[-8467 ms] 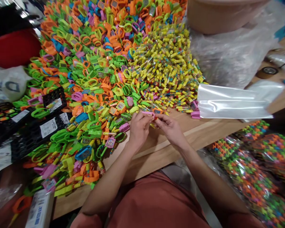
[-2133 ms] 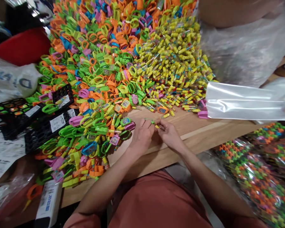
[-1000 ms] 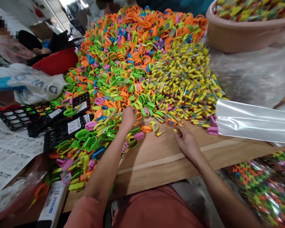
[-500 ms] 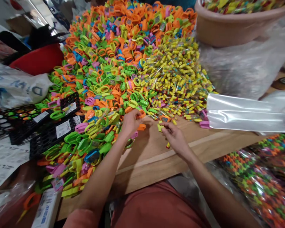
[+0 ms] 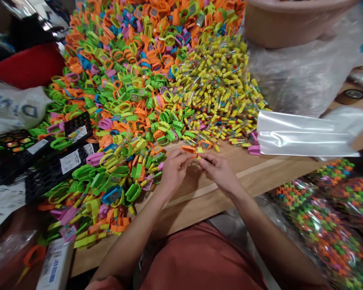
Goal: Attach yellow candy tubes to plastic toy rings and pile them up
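My left hand point(image 5: 174, 168) pinches an orange toy watch point(image 5: 188, 149) above the wooden table point(image 5: 245, 165). My right hand point(image 5: 220, 172) meets it from the other side, thumb and fingers closed on a small yellow piece point(image 5: 199, 155) that touches or nearly touches the watch; its kind is mostly hidden by the fingers. Just beyond the hands lie another orange toy watch point(image 5: 205, 144) and a heap of small clear tubes with yellow ends point(image 5: 220, 84). A large pile of toy watches point(image 5: 133, 80) in orange, green, yellow, pink and blue spreads to the left and back.
A clear plastic bag point(image 5: 302, 135) lies flat at the right. Behind it, a pinkish tub point(image 5: 293, 24) stands on a filled plastic sack point(image 5: 287, 80). Black perforated trays point(image 5: 45, 173) and a red basin point(image 5: 27, 64) are on the left. Packed bags point(image 5: 323, 229) sit below right.
My hands have come together over the table. The orange watch and the yellow piece now meet between my fingers. The view has shifted slightly.
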`<state>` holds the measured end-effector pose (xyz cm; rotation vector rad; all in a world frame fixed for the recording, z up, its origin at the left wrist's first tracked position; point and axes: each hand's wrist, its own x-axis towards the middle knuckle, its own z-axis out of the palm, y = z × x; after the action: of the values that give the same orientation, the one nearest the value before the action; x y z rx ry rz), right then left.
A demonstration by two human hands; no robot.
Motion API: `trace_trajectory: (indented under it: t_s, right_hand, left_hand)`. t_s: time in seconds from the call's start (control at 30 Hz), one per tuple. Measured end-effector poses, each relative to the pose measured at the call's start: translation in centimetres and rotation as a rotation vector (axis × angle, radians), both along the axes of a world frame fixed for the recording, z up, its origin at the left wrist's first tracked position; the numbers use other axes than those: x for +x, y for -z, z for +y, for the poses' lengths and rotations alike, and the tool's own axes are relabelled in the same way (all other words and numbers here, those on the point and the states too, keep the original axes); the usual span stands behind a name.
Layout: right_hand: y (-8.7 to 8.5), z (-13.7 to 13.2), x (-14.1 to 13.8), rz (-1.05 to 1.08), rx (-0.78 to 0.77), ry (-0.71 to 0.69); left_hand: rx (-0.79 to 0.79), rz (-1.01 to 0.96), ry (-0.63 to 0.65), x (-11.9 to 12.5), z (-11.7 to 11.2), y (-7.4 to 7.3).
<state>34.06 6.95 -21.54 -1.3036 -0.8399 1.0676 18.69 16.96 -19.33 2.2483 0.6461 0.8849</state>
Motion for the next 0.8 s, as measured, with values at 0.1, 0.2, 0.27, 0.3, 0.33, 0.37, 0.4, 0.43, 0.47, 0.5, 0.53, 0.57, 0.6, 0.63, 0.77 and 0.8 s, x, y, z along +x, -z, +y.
trace_trajectory:
  t_s: [0.1,0.2,0.27,0.3,0.33,0.37,0.4,0.43,0.47,0.5,0.53,0.57,0.6,0.63,0.77,0.8]
  right_hand:
    - [0.1,0.0,-0.3,0.062,0.006,0.014]
    - [0.0,-0.2,-0.4,0.119,0.023,0.02]
    - [-0.2,-0.3,-0.3,0.144,0.027,0.01]
    - [-0.2,-0.4,-0.2,0.148,0.025,0.003]
    - [-0.3,-0.4,-0.1,0.146,0.025,-0.004]
    - [-0.3,-0.4,-0.1,0.138,0.027,-0.008]
    - [-0.3,-0.4,-0.1,0.126,0.035,-0.006]
    - [-0.3,-0.4,-0.1,0.11,0.046,0.001]
    - [-0.2,-0.3,-0.2,0.09,0.059,0.011]
    - [-0.1,-0.2,-0.4,0.067,0.068,0.02]
    - [0.0,-0.1,-0.7,0.045,0.07,0.026]
    - [0.1,-0.1,-0.8,0.025,0.064,0.024]
    - [0.1,-0.2,-1.0,0.009,0.056,0.01]
    - [0.0,-0.4,-0.9,-0.01,0.052,-0.011]
    - [-1.1,-3.8,1.9,-0.338,0.063,-0.047]
    - [-1.4,-5.3,3.2,-0.488,0.045,-0.063]
  left_hand:
    - [0.074,0.026,0.008,0.1,-0.3,-0.2]
    - [0.14,0.083,-0.014,0.1,-0.5,-0.3]
    - [0.181,0.113,-0.021,0.0,-0.5,-0.3]
    - [0.195,0.122,-0.021,0.0,-0.5,-0.3]
    - [0.207,0.131,-0.022,0.0,-0.6,-0.3]
    - [0.224,0.143,-0.022,0.0,-0.7,-0.3]
    - [0.248,0.157,-0.022,0.1,-0.9,-0.3]
    - [0.278,0.176,-0.025,0.2,-1.2,-0.3]
    - [0.311,0.194,-0.027,0.3,-1.5,-0.3]
    - [0.341,0.21,-0.031,0.5,-1.8,-0.2]
    - [0.363,0.221,-0.035,0.6,-2.1,-0.1]
    - [0.374,0.226,-0.035,0.7,-2.4,-0.1]
    - [0.372,0.231,-0.027,0.8,-2.5,-0.2]
    - [0.361,0.235,-0.016,0.6,-2.5,-0.4]
    - [0.298,0.241,-0.117,-3.3,-0.4,-3.6]
    - [0.284,0.247,-0.223,-5.1,0.5,-5.0]
